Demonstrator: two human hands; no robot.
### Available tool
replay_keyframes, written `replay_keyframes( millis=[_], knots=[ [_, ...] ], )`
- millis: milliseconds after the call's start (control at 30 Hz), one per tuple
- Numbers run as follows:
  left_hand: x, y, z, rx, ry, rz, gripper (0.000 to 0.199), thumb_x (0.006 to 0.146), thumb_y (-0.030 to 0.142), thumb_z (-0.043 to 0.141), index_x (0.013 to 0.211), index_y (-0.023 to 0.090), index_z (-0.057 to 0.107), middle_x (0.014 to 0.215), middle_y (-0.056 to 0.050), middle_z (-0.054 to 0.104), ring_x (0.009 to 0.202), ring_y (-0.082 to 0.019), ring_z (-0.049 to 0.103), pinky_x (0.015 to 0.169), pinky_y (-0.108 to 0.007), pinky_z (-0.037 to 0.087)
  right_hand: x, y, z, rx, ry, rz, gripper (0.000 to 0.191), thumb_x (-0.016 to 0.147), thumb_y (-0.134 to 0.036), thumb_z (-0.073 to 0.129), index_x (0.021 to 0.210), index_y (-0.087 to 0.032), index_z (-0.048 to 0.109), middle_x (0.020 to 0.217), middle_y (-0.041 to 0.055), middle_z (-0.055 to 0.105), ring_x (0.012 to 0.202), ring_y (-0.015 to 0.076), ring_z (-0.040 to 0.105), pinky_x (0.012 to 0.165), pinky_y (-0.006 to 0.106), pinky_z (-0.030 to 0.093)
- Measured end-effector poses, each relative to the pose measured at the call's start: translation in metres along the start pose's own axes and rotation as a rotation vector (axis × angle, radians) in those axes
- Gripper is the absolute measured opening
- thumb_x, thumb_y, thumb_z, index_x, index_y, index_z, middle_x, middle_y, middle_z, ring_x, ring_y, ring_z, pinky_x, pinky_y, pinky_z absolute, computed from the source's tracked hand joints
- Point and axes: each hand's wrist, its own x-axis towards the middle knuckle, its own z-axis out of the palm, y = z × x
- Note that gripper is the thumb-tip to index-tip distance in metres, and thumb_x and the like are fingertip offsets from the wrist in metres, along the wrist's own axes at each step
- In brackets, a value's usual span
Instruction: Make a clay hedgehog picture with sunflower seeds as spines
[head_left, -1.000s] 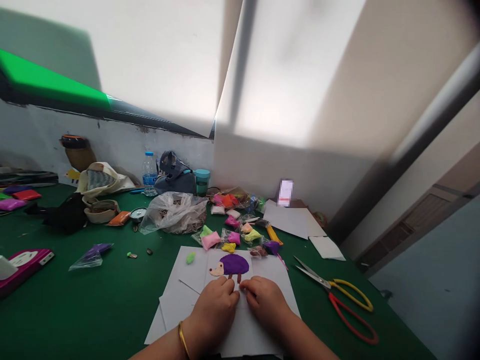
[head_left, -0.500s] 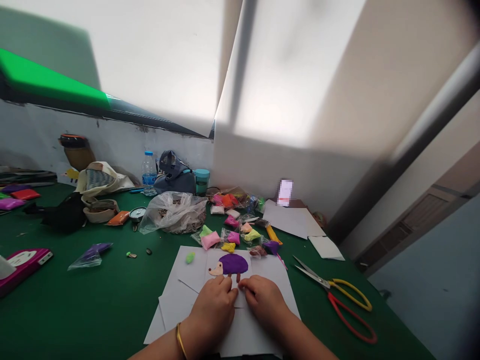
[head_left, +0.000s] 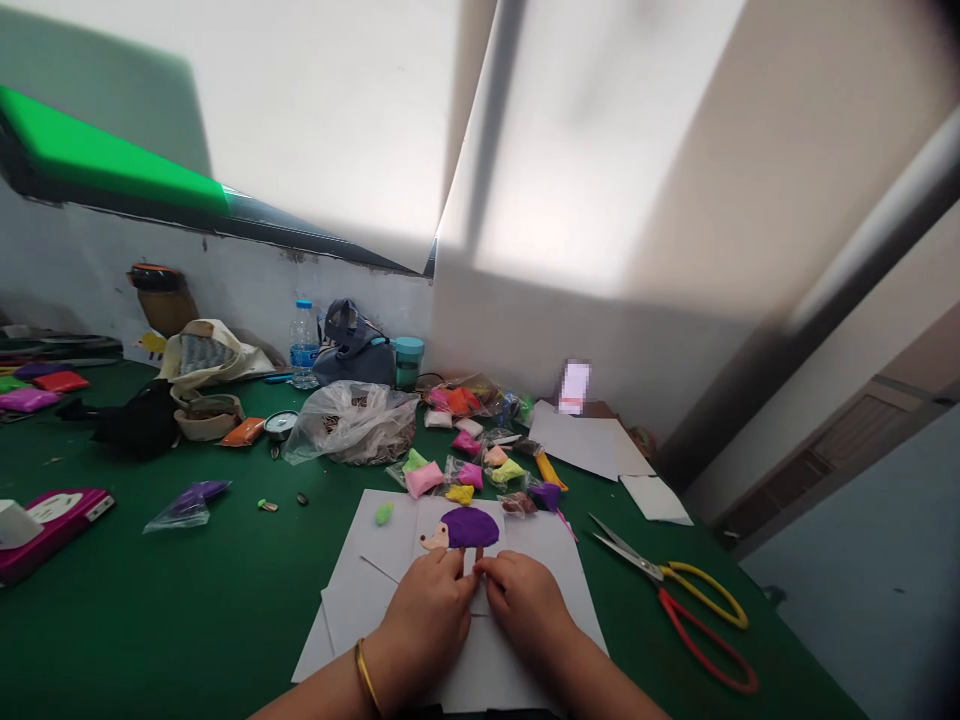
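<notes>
A purple clay hedgehog (head_left: 472, 527) with a pale face and two brown legs lies on white paper (head_left: 345, 590). My left hand (head_left: 433, 605), with a gold bangle at the wrist, is curled at the lower edge of the figure, fingertips by the left leg. My right hand (head_left: 521, 595) is also closed, thumb and forefinger together at the foot of the right leg. Whatever is between the fingers of either hand is too small or hidden to name. On the paper, a green clay lump (head_left: 384, 513) rests left of the hedgehog.
Open scissors (head_left: 660, 573) lie right of the paper. Bagged coloured clay (head_left: 425, 478) sits behind it, near a plastic bag (head_left: 352, 425), a water bottle (head_left: 303, 345) and a teal cup (head_left: 408, 362). A magenta box (head_left: 67, 520) is at the far left.
The view has shifted slightly, so most tabletop items appear a little further right. My hands stay at the hedgehog's legs, their fingertips now slightly closer together.
</notes>
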Motion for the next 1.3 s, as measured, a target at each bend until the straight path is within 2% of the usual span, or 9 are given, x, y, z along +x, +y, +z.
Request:
replay_keyframes(
  millis=[200, 367, 900, 1100, 1300],
  knots=[
    [0.0005, -0.0009, 0.0017, -0.003, 0.014, 0.009, 0.018, 0.079, 0.008, 0.056, 0.088, 0.02, 0.066, 0.089, -0.006, 0.06, 0.086, -0.022, 0.054, 0.075, -0.034, 0.043, -0.0017, 0.0008, -0.0022, 0.12, 0.028, 0.032, 0.034, 0.087, -0.011, 0.046, 0.106, -0.023, 0.071, 0.101, 0.0035, 0.073, 0.093, 0.0164, 0.066, 0.084, 0.024, 0.045],
    [0.0001, -0.0003, 0.002, 0.013, 0.01, 0.007, 0.021, 0.081, 0.01, 0.056, 0.096, 0.02, 0.067, 0.092, -0.007, 0.061, 0.086, -0.022, 0.054, 0.075, -0.036, 0.044, -0.003, 0.0006, -0.0011, 0.077, 0.007, 0.013, 0.032, 0.087, -0.014, 0.048, 0.107, -0.025, 0.072, 0.095, 0.0036, 0.072, 0.089, 0.0178, 0.066, 0.079, 0.025, 0.045],
    [0.0013, 0.0022, -0.0023, 0.01, 0.006, -0.002, 0.015, 0.081, 0.009, 0.055, 0.085, 0.02, 0.066, 0.09, -0.006, 0.062, 0.085, -0.022, 0.055, 0.074, -0.035, 0.044, -0.0035, 0.0026, -0.0015, 0.165, 0.076, 0.038, 0.033, 0.086, -0.01, 0.047, 0.103, -0.022, 0.073, 0.098, 0.0036, 0.074, 0.092, 0.017, 0.067, 0.083, 0.025, 0.046],
    [0.0013, 0.0022, -0.002, 0.013, 0.005, -0.002, 0.016, 0.081, 0.009, 0.055, 0.086, 0.02, 0.065, 0.09, -0.006, 0.062, 0.085, -0.023, 0.056, 0.075, -0.036, 0.044, -0.0036, 0.0022, -0.0006, 0.115, 0.053, 0.041, 0.031, 0.086, -0.012, 0.049, 0.102, -0.022, 0.073, 0.095, 0.0039, 0.073, 0.09, 0.0184, 0.066, 0.081, 0.026, 0.045],
    [0.0008, 0.0025, -0.0038, 0.018, -0.002, -0.007, 0.015, 0.081, 0.009, 0.055, 0.081, 0.02, 0.064, 0.089, -0.006, 0.062, 0.085, -0.022, 0.055, 0.074, -0.035, 0.044, -0.0057, 0.0046, -0.0041, 0.224, 0.107, 0.073, 0.033, 0.087, -0.011, 0.044, 0.101, -0.021, 0.073, 0.099, 0.004, 0.073, 0.093, 0.0172, 0.066, 0.083, 0.025, 0.045]
  ],
)
